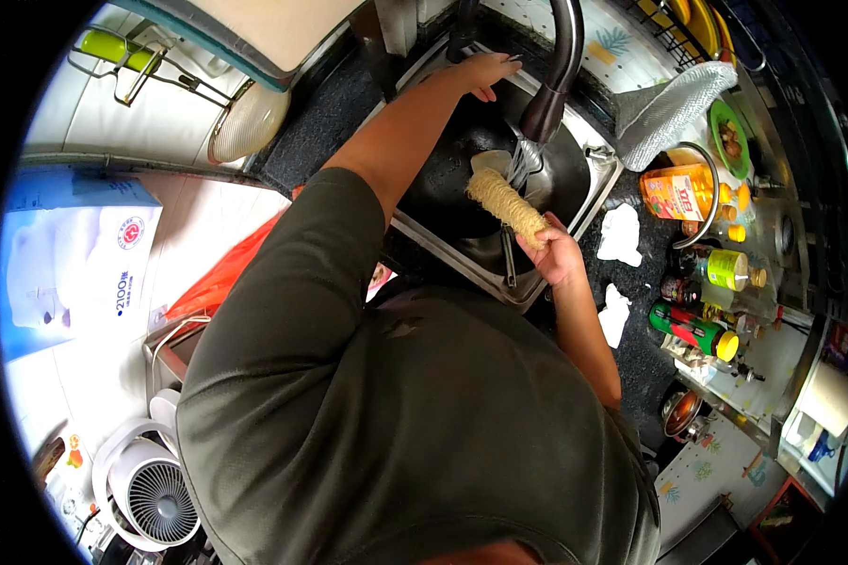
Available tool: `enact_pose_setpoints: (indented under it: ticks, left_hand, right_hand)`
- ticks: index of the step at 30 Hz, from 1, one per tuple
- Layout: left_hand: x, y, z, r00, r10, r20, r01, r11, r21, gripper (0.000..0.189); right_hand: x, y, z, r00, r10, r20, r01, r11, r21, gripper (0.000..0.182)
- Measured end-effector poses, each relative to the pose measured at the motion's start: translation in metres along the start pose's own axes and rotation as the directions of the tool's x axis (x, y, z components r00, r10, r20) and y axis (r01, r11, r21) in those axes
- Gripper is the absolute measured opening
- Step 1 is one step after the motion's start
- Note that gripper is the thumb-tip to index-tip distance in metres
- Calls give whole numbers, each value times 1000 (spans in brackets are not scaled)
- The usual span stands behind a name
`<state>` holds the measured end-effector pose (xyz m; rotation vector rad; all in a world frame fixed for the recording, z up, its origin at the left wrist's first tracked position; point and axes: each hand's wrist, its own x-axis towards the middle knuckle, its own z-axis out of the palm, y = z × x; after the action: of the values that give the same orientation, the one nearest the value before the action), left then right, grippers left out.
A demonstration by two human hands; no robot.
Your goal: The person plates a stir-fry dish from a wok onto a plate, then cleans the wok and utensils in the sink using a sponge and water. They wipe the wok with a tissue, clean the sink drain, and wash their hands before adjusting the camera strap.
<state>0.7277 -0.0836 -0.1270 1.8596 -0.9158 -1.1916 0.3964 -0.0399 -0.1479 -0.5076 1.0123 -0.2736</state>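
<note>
My right hand [558, 253] grips the lower end of a tan loofah sponge [503, 201], tilted over the steel sink [459, 267]. Water runs from the dark faucet [543, 116] beside the loofah's upper end. My left hand [493, 73] reaches to the sink's far rim near the faucet base; a small shiny piece shows at its fingertips, and whether it is held is unclear. Inside the sink lie a dark wok [442, 169], a pale flat utensil head [491, 161] partly behind the loofah, and a metal handle [509, 260].
Crumpled white tissues [620, 235] lie on the black counter right of the sink. Farther right stand an orange detergent bottle [675, 192], several condiment bottles and a green dish [728, 139]. A mesh strainer [251, 121] hangs at left; a grey cloth [671, 113] hangs at upper right.
</note>
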Motion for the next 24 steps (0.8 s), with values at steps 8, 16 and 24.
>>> enact_pose_setpoints:
  ticks: [8,16,24]
  left_hand:
    - [-151,-35,47,910,47,-411,-247,859,-448,32]
    - [-212,-82,186,764,-426,484,535,838,-107,58]
    - [-180,-94,243,670,-493,556,738,525,-424,39]
  right_hand:
    - [24,-8,-15,966,209,153,-242,940,239,56]
    - [26,-3,-24,1000,-6,-16,1,962,-272,41]
    - [66,8,-33,965,-221,-140,42,660,-750,47]
